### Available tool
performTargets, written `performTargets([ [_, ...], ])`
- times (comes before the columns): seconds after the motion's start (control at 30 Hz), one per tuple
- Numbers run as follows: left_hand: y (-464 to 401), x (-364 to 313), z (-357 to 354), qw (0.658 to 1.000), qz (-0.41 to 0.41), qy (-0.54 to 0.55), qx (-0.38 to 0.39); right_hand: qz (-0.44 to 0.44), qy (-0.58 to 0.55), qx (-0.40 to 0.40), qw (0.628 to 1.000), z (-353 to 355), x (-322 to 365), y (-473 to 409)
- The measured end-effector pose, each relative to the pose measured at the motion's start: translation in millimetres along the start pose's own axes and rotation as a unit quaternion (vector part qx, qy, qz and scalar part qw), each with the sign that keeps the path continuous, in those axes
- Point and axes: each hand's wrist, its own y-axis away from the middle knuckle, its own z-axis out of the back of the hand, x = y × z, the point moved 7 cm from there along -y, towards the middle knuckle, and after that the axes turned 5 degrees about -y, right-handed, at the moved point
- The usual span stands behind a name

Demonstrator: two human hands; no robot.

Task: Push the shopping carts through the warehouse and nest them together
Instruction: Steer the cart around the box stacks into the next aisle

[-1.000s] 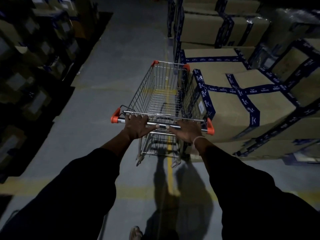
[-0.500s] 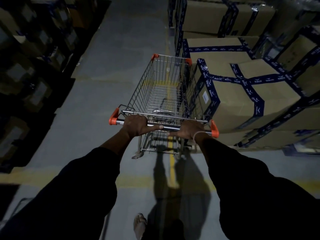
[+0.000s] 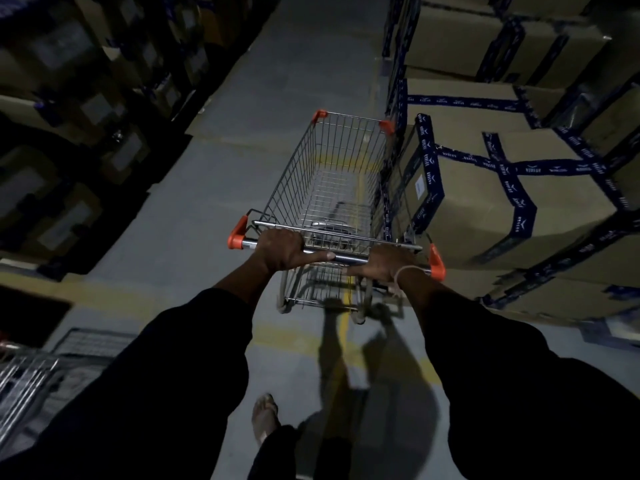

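Shopping cart point(image 3: 332, 188) in aisle centre, basket empty, likely light and easy-rolling; rigid wire frame. Second cart point(image 3: 24, 379) partly visible far left, blurred. Left hand point(image 3: 282, 249) wraps handle bar point(image 3: 349, 259); right hand point(image 3: 388, 266) grips same bar. Taped cardboard boxes point(image 3: 485, 202) just beside cart's right flank; snag risk.

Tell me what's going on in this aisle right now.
A person is pushing an empty wire shopping cart along a dim warehouse aisle. The left hand and right hand both hold the cart's handle bar between its orange end caps. The cart runs close beside stacked cardboard boxes bound with blue tape on the right. Part of another wire cart shows at the lower left; nothing is nested yet.
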Motion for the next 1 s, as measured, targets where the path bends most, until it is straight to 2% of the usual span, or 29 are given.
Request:
performTargets([
  [0.17, 31, -24, 0, 0.999, 0.025, -0.030, -0.005, 0.010, 0.012, 0.005, 1.000, -15, -12, 25],
  [0.3, 56, -43, 1, 0.999, 0.039, -0.005, -0.004, 0.026, 0.003, 0.002, 1.000, -29, -19, 49],
  [0.47, 92, -71, 4, 0.998, 0.059, -0.005, 0.008, 0.035, 0.045, -0.009, 0.998, -41, -26, 88],
  [0.6, 125, -88, 7, 0.998, 0.067, -0.012, -0.015, 0.041, 0.050, -0.014, 0.998, -57, -27, 114],
  [1.0, 267, -151, 11, 0.993, 0.112, -0.002, -0.022, 0.091, 0.080, -0.046, 0.992, -122, -18, 224],
])
